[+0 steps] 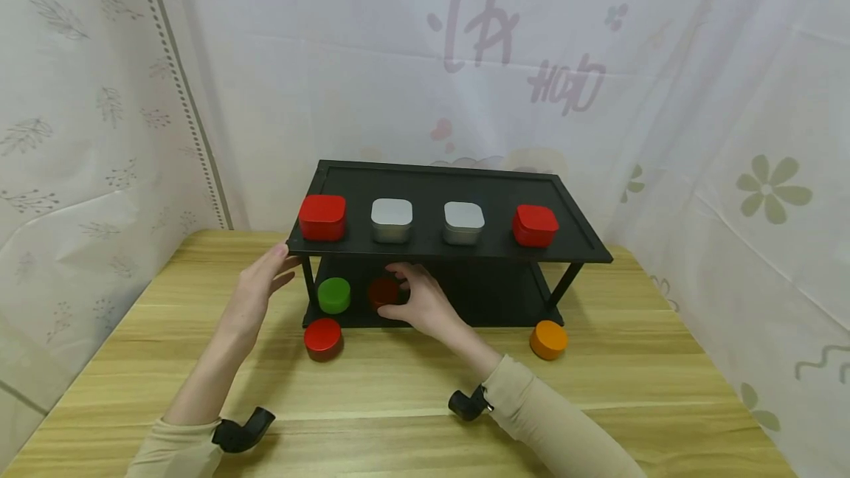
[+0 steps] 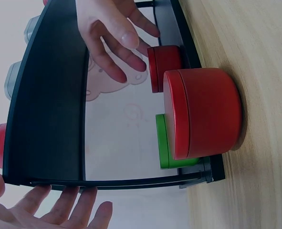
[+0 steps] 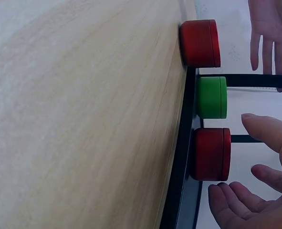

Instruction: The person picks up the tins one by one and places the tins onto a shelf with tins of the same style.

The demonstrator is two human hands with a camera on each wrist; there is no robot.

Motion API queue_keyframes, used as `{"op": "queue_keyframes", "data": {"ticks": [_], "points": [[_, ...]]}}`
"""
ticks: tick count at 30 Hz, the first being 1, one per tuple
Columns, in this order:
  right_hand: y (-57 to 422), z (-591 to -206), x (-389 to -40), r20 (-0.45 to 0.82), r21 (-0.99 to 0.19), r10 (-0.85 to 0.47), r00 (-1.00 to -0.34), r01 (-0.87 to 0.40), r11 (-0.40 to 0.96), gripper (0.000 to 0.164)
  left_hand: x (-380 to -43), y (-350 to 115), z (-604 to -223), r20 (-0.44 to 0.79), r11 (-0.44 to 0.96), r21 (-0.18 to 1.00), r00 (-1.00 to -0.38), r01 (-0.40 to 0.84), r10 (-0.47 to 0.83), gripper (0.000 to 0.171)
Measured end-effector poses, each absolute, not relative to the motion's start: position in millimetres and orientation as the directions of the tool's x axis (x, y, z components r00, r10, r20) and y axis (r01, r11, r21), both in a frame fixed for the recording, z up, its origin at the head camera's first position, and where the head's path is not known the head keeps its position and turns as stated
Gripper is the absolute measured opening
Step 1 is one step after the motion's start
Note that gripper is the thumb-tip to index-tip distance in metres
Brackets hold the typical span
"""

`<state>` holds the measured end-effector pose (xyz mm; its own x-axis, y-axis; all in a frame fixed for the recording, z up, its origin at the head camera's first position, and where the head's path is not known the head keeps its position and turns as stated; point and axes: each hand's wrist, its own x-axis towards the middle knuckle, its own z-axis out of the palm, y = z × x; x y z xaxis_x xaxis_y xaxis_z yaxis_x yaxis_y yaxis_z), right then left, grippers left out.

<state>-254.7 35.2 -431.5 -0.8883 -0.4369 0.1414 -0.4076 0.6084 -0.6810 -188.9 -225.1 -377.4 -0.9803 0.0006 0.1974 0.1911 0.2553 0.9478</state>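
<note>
My right hand [image 1: 425,302] reaches under the top shelf of a black two-tier rack [image 1: 438,248]. Its thumb and fingers are spread beside a round dark red tin [image 3: 212,154] on the lower shelf, and a gap shows between them and the tin in the right wrist view. A round green tin [image 1: 334,295] stands left of that one. At the rack's left front corner, my left hand [image 1: 255,290] rests its extended fingers [image 2: 62,207] against the upper shelf's edge. Another round red tin [image 1: 324,339] sits on the table, in front of the green one.
Along the upper shelf stand two squarish red tins [image 1: 322,217] at the ends and two silver-white tins [image 1: 392,220] between them. An orange round tin [image 1: 548,340] is on the wooden table [image 1: 398,419] by the rack's right front leg. A printed white curtain [image 1: 332,80] hangs behind.
</note>
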Motion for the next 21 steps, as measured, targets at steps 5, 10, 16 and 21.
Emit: {"op": "queue_keyframes", "data": {"ticks": [5,10,16,21], "points": [[34.0,-429.3,-253.3,0.165,-0.661,-0.426,-0.889,-0.42,0.622,0.067,-188.8,-225.0,-377.3,0.202,0.254,0.947,-0.979,0.195,-0.001,0.056],[33.4,-426.2,-252.9,0.197,-0.649,-0.404,-0.893,-0.428,0.629,0.064,-188.2,-224.7,-376.8,0.192,0.261,0.948,-0.981,0.183,-0.006,0.057],[32.4,-423.7,-251.4,0.206,-0.654,-0.412,-0.887,-0.438,0.617,0.062,-188.1,-225.0,-377.2,0.192,0.255,0.949,-0.981,0.184,-0.006,0.057],[30.3,-421.0,-248.6,0.222,-0.648,-0.425,-0.877,-0.459,0.608,0.062,-188.4,-225.1,-376.8,0.186,0.259,0.949,-0.983,0.177,-0.01,0.057]]}}
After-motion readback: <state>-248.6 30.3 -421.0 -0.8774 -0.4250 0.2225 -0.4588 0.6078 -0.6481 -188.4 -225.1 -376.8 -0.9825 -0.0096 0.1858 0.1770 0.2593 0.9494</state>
